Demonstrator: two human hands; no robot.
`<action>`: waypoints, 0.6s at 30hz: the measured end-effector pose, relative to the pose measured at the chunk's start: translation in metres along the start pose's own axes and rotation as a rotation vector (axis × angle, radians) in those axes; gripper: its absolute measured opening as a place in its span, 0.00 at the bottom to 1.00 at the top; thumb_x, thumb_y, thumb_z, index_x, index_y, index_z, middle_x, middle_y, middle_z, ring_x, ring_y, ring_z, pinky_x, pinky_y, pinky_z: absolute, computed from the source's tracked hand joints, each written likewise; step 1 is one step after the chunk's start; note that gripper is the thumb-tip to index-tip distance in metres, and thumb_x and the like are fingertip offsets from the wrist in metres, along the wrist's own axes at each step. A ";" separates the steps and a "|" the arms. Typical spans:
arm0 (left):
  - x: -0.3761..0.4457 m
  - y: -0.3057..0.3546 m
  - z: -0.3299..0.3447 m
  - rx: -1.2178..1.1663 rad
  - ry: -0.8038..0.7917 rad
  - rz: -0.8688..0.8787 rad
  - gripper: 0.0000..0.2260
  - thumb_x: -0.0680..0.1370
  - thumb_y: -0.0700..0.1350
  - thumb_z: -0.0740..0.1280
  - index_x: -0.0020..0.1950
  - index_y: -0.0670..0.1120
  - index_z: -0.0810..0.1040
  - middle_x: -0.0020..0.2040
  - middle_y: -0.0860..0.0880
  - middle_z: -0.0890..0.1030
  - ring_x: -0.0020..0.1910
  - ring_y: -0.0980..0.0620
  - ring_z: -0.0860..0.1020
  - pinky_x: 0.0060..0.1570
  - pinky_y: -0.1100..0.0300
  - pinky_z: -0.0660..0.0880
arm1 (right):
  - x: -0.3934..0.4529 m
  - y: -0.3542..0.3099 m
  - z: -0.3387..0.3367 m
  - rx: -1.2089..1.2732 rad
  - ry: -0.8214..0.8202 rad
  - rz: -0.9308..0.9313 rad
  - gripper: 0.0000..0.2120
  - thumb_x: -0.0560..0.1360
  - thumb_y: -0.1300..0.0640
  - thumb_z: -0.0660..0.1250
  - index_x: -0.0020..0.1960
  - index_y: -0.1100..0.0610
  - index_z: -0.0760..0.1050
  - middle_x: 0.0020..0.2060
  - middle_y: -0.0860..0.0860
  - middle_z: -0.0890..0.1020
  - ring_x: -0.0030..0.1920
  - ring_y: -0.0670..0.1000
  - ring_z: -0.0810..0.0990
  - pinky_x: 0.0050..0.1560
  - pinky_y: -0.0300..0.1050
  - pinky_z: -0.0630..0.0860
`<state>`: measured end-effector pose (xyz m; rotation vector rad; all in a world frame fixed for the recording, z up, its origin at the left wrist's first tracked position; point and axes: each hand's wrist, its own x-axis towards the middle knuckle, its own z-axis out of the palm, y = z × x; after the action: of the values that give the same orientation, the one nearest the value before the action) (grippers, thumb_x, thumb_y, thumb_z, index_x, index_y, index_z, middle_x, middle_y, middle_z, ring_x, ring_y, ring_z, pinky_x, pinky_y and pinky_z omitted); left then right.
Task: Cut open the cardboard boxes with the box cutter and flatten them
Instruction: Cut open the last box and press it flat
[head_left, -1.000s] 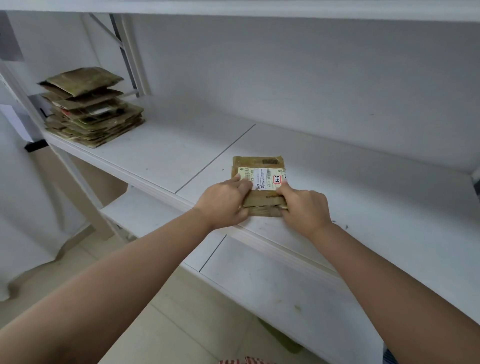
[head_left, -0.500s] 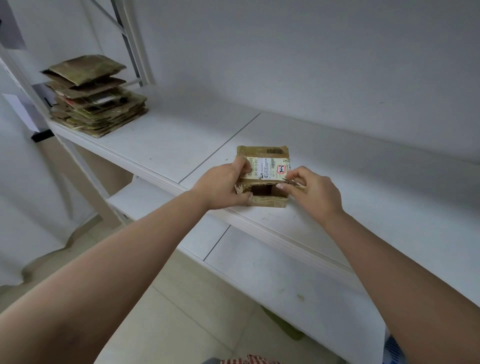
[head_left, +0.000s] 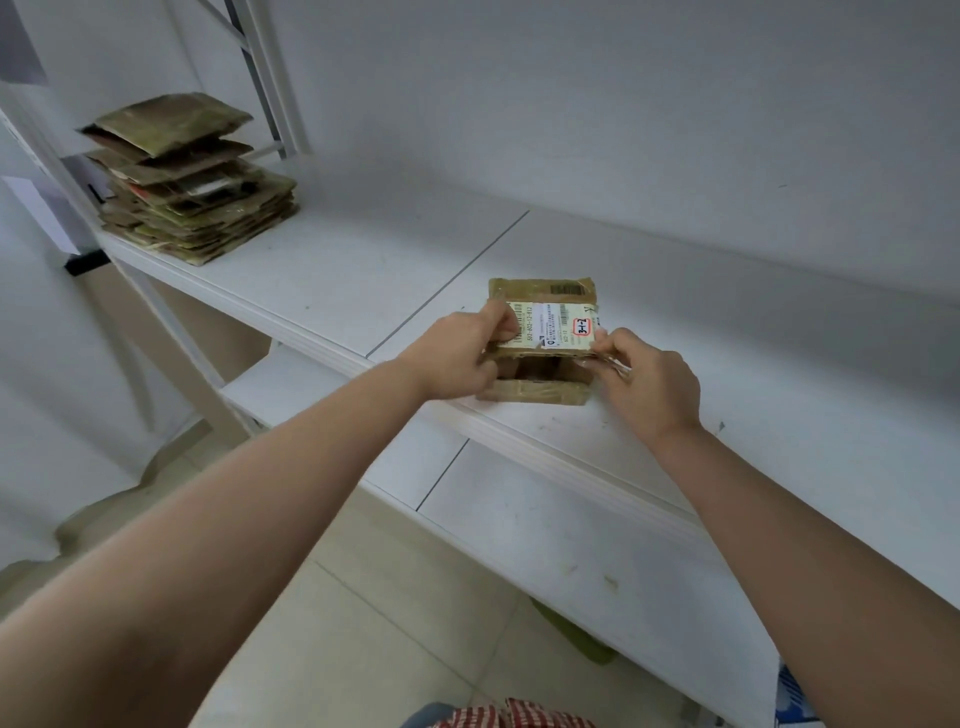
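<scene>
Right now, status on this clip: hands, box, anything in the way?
Left hand and right hand both gripping the small brown taped cardboard box on the white shelf; near end open. No cutter visible. Flattened cardboard stack far left, clear.

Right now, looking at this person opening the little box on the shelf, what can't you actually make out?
- Box cutter: not visible in the head view; the right hand may hide it.
- Inside of the small cardboard box: dark opening, shadowed, with the left hand covering one side.
- Shipping label text: too small to read.
- Stack of flattened cardboard: piece count unclear, as layers overlap.
- Green thing under the lower shelf: mostly hidden by it.
</scene>
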<state>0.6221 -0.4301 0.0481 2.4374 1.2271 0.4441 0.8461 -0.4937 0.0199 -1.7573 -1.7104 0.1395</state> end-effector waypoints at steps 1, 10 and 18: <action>0.002 -0.003 -0.007 -0.017 -0.035 0.002 0.18 0.72 0.35 0.63 0.61 0.43 0.67 0.63 0.48 0.78 0.63 0.53 0.75 0.51 0.67 0.71 | 0.001 -0.002 0.000 0.002 0.001 0.005 0.11 0.75 0.47 0.67 0.52 0.53 0.78 0.45 0.52 0.85 0.40 0.58 0.78 0.34 0.42 0.65; -0.003 -0.018 -0.024 -0.152 -0.139 -0.011 0.20 0.70 0.49 0.67 0.60 0.47 0.68 0.63 0.53 0.78 0.62 0.58 0.75 0.50 0.67 0.72 | 0.007 -0.015 0.001 0.188 0.071 0.121 0.15 0.71 0.41 0.69 0.50 0.51 0.79 0.50 0.47 0.84 0.49 0.49 0.82 0.37 0.41 0.73; 0.011 -0.003 -0.004 0.222 0.353 0.076 0.16 0.76 0.53 0.67 0.62 0.51 0.73 0.54 0.52 0.79 0.47 0.49 0.80 0.42 0.54 0.77 | 0.020 -0.024 0.011 0.169 0.159 0.228 0.22 0.70 0.42 0.72 0.55 0.53 0.71 0.51 0.44 0.82 0.52 0.50 0.80 0.43 0.46 0.74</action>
<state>0.6244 -0.4187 0.0513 2.6803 1.3896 0.8293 0.8231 -0.4728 0.0316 -1.7814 -1.3441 0.2304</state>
